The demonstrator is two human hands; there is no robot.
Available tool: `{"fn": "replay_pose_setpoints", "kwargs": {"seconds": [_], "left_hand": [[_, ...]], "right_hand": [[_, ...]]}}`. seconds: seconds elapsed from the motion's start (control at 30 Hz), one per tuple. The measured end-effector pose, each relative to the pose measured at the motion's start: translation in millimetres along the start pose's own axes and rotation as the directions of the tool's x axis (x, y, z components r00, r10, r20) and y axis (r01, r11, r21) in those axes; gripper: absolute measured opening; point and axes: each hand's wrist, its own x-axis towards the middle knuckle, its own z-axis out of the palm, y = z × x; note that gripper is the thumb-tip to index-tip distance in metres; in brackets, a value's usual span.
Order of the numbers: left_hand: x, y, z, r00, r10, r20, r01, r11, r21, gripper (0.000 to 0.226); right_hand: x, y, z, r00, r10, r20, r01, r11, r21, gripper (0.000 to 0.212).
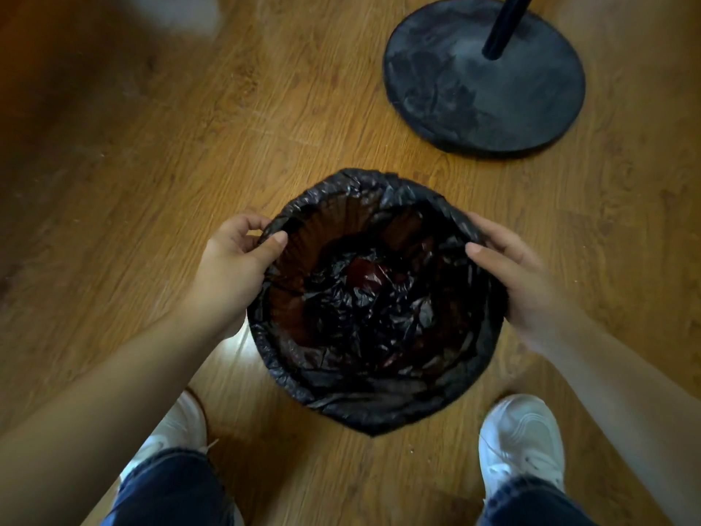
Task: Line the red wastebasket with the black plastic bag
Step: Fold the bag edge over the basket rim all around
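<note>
The red wastebasket [326, 225] stands on the wooden floor between my feet, seen from above. The black plastic bag [364, 408] sits inside it, its edge folded over the rim all the way round; crumpled plastic fills the bottom, and red wall shows through at the upper left inside. My left hand [235, 267] pinches the bag's edge at the left rim, thumb inside. My right hand [519, 275] grips the bag at the right rim, thumb on the inner side.
A round black stand base [447, 93] with an upright black pole [502, 24] sits on the floor at the upper right, a short way beyond the basket. My white shoes [523, 438] flank the basket's near side. Wooden floor [151, 165] extends to the left.
</note>
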Motion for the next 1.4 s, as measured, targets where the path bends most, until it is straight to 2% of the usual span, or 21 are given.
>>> {"fn": "replay_pose_setpoints", "kwargs": {"seconds": [0.13,0.3,0.43,0.5,0.63,0.7,0.77,0.83,0.93,1.0,1.1,1.4], "left_hand": [[5,0,4,0.994,-0.027,-0.102,0.018,0.996,-0.090,0.015],[15,0,12,0.975,-0.073,-0.211,0.045,0.990,-0.136,0.010],[19,4,22,0.977,-0.095,-0.189,0.068,0.987,-0.148,0.022],[19,7,27,0.983,-0.095,-0.156,0.073,0.987,-0.143,0.030],[13,8,38,0.992,-0.056,-0.110,0.043,0.992,-0.118,0.027],[10,8,39,0.993,-0.069,-0.092,0.059,0.993,-0.104,0.039],[7,7,35,0.995,-0.056,-0.077,0.054,0.998,-0.037,0.059],[0,6,29,0.998,0.025,-0.049,-0.016,0.985,0.171,0.084],[-11,8,19,0.984,0.176,0.029,-0.168,0.860,0.482,0.117],[-12,7,14,0.968,0.227,0.105,-0.242,0.739,0.628,0.129],[-11,8,16,0.957,0.198,0.213,-0.291,0.613,0.735,0.136],[-8,9,28,0.955,0.190,0.229,-0.297,0.590,0.750,0.134]], "right_hand": [[-9,4,-1,0.995,-0.101,0.005,0.101,0.992,-0.081,0.078],[-6,6,0,0.989,-0.135,0.052,0.145,0.926,-0.348,0.104],[-4,11,2,0.985,-0.165,0.052,0.168,0.845,-0.507,0.114],[-4,13,2,0.984,-0.174,0.042,0.171,0.840,-0.515,0.115],[2,13,-4,0.990,-0.139,-0.030,0.105,0.855,-0.508,0.120],[3,11,-6,0.991,-0.128,-0.045,0.088,0.858,-0.507,0.121],[3,10,-8,0.990,-0.125,-0.062,0.073,0.844,-0.531,0.123],[2,10,-8,0.986,-0.139,-0.097,0.055,0.806,-0.590,0.128],[-1,10,-3,0.976,-0.202,-0.077,0.096,0.722,-0.685,0.132],[-3,10,3,0.975,-0.219,-0.028,0.124,0.650,-0.750,0.133],[-3,12,10,0.974,-0.227,-0.019,0.122,0.590,-0.798,0.137],[1,13,11,0.970,-0.226,-0.088,0.090,0.673,-0.734,0.131]]}}
